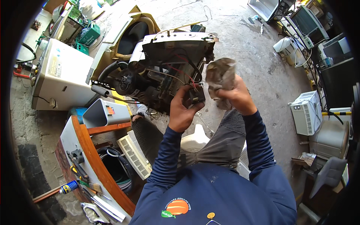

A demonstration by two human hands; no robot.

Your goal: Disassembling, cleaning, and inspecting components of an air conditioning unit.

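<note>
My left hand (182, 108) grips a small black component (196, 95) with red, pale and dark wires running into the disassembled appliance (167, 45) in front of me. That unit has a metal top panel, a black round compressor (125, 81), tubes and a beige housing (104, 47) at its left. Just right of the component, my right hand (240, 95) is closed on a crumpled, dirty brownish-grey rag (220, 77), slightly blurred, held beside the appliance.
At the left are a white appliance (62, 71), an open grey casing (108, 116) and a wood-edged board (90, 153) with tools and a spray can (69, 186). At the right stand a white air-conditioner unit (305, 116), dark screens (307, 24) and a grey chair (326, 174).
</note>
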